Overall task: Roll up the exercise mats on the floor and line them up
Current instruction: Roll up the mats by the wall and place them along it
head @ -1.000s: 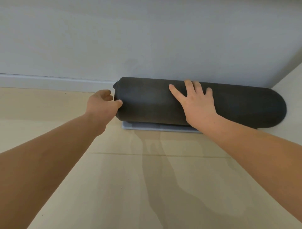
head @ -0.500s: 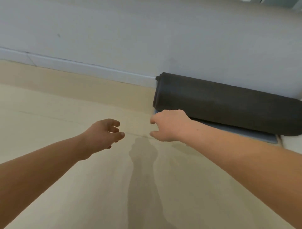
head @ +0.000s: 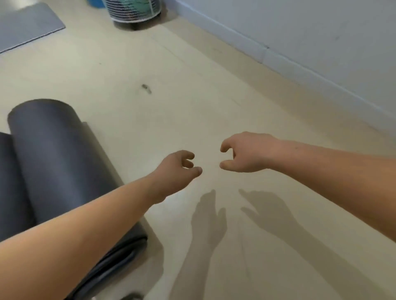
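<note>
A dark grey rolled mat (head: 57, 162) lies on the floor at the left, with part of a second roll (head: 6, 188) beside it at the frame's left edge. A flat grey mat (head: 25, 23) is spread out at the far top left. My left hand (head: 177, 169) hovers over bare floor to the right of the rolls, fingers loosely curled, holding nothing. A short gap away, my right hand (head: 246, 154) is also empty, thumb and fingers apart. Neither hand touches a mat.
A white wire-grille fan or basket (head: 132, 10) stands at the top middle with something blue (head: 95, 2) beside it. The wall with its white skirting board (head: 300, 68) runs down the right side. A small dark speck (head: 146, 88) lies on the cream floor.
Both hands have let go of the black roll by the wall. The view has swung left, so that roll is out of sight and two other rolls show at the left.
</note>
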`<state>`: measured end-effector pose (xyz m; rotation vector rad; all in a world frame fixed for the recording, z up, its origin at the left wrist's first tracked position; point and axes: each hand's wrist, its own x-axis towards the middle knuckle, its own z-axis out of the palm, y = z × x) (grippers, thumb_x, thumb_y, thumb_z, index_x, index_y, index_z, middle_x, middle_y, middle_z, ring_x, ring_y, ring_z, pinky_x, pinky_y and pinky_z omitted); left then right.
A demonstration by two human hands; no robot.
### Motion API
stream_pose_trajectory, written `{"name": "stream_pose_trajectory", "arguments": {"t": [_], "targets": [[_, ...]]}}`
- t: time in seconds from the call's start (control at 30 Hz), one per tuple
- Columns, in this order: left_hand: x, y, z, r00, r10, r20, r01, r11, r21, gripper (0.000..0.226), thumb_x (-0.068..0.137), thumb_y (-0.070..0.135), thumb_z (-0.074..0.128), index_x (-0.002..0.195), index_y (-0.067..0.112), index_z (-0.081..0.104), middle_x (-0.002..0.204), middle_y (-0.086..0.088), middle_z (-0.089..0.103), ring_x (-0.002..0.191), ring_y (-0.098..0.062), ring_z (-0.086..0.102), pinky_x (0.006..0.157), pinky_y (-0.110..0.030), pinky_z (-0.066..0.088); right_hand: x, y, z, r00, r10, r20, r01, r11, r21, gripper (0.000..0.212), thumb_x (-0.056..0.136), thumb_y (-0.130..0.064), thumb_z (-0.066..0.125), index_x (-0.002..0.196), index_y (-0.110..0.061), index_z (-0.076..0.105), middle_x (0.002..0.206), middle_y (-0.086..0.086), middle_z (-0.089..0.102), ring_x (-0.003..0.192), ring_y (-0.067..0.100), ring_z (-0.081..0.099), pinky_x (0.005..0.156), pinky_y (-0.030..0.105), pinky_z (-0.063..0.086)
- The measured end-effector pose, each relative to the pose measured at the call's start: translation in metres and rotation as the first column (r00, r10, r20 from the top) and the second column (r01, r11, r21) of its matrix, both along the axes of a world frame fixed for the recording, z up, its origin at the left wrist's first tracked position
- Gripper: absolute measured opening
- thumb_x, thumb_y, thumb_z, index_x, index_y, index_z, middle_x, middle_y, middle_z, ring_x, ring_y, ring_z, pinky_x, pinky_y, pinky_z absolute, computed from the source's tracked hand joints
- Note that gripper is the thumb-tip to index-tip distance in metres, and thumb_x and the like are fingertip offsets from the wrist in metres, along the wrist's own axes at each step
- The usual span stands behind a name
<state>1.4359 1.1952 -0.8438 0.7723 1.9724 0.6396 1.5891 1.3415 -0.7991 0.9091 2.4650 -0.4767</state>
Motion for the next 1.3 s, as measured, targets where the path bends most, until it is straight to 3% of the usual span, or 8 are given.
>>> {"name": "stream_pose_trajectory", "arguments": {"t": [0.23, 0.5, 0.57, 0.67, 0.87, 1.0, 1.13, 1.3], "targets": [[-0.082, -0.083, -0.021, 0.966, 0.258, 0.002, -0.258, 0.963, 0.078, 0.058, 0.101, 0.035, 0.069, 0.155, 0.024, 0.049, 0.147, 0.004, 0.058, 0.124, -0.014, 0.062, 0.105, -0.035, 0.053, -0.143, -0.076, -0.036, 0.989, -0.011, -0.146, 0.001, 0.997, -0.074, 0.048, 0.096, -0.058, 0.061, 0.137, -0.035, 0.062, 0.121, -0.014, 0.067, 0.114, 0.014, 0.062, 0.094, 0.037, 0.053], [-0.214, -0.200, 0.007, 0.718, 0.484, -0.500, -0.513, 0.854, 0.090, 0.046, 0.100, 0.035, 0.065, 0.141, 0.018, 0.052, 0.157, -0.005, 0.042, 0.141, -0.023, 0.042, 0.111, -0.042, 0.043, -0.231, -0.180, -0.072, 0.878, -0.416, -0.238, 0.172, 0.737, -0.654, 0.049, 0.093, -0.053, 0.071, 0.135, -0.030, 0.062, 0.119, -0.010, 0.065, 0.107, 0.013, 0.066, 0.099, 0.040, 0.056], [-0.218, -0.212, -0.006, 0.752, 0.539, -0.381, -0.602, 0.796, -0.060, 0.044, 0.097, 0.044, 0.063, 0.124, 0.013, 0.047, 0.139, -0.008, 0.047, 0.124, -0.027, 0.051, 0.099, -0.046, 0.050, -0.237, -0.199, -0.078, 0.883, -0.393, -0.259, 0.139, 0.744, -0.654, 0.064, 0.091, -0.056, 0.073, 0.146, -0.030, 0.055, 0.128, -0.012, 0.059, 0.113, 0.012, 0.063, 0.102, 0.037, 0.053], [-0.202, -0.205, -0.024, 0.771, 0.559, -0.305, -0.619, 0.770, -0.152, 0.074, 0.100, 0.052, 0.052, 0.157, 0.014, 0.025, 0.147, -0.010, 0.041, 0.130, -0.034, 0.046, 0.097, -0.044, 0.046, -0.236, -0.204, -0.086, 0.890, -0.351, -0.291, 0.110, 0.785, -0.610, 0.085, 0.083, -0.064, 0.078, 0.155, -0.032, 0.045, 0.139, -0.012, 0.051, 0.120, 0.009, 0.056, 0.102, 0.031, 0.048], [-0.198, -0.189, -0.025, 0.722, 0.618, -0.311, -0.567, 0.786, 0.246, 0.044, 0.100, 0.028, 0.067, 0.144, 0.027, 0.059, 0.135, 0.011, 0.054, 0.125, -0.011, 0.056, 0.100, -0.030, 0.048, -0.211, -0.172, -0.088, 0.869, -0.436, -0.232, 0.156, 0.688, -0.708, 0.089, 0.068, -0.064, 0.090, 0.145, -0.044, 0.049, 0.136, -0.029, 0.056, 0.111, -0.011, 0.059, 0.084, 0.013, 0.046], [-0.206, -0.185, -0.028, 0.711, 0.680, -0.178, -0.663, 0.733, 0.152, 0.104, 0.062, 0.074, 0.089, 0.149, 0.030, 0.050, 0.142, 0.009, 0.055, 0.127, -0.015, 0.057, 0.106, -0.037, 0.051, -0.198, -0.131, -0.085, 0.851, -0.480, -0.211, 0.271, 0.747, -0.607, 0.133, 0.053, -0.078, 0.089, 0.165, -0.037, 0.028, 0.164, -0.004, 0.036, 0.143, 0.018, 0.047, 0.110, 0.037, 0.043], [-0.186, -0.163, -0.020, 0.577, 0.764, 0.287, -0.785, 0.616, -0.060, 0.097, 0.060, 0.071, 0.093, 0.138, 0.028, 0.054, 0.130, 0.014, 0.067, 0.103, -0.009, 0.067, 0.071, -0.030, 0.052, -0.187, -0.116, -0.076, 0.881, -0.415, -0.229, 0.189, 0.751, -0.633, 0.108, 0.058, -0.070, 0.092, 0.152, -0.053, 0.042, 0.134, -0.013, 0.057, 0.113, 0.002, 0.063, 0.092, 0.028, 0.051], [-0.172, -0.132, -0.013, 0.634, 0.727, 0.262, -0.756, 0.654, 0.013, 0.076, 0.074, 0.050, 0.094, 0.134, 0.026, 0.054, 0.121, 0.006, 0.069, 0.102, -0.018, 0.070, 0.074, -0.038, 0.058, -0.174, -0.109, -0.083, 0.809, -0.564, -0.165, 0.259, 0.594, -0.761, 0.097, 0.061, -0.067, 0.091, 0.145, -0.047, 0.048, 0.121, -0.014, 0.067, 0.102, 0.004, 0.072, 0.081, 0.027, 0.053]]}}
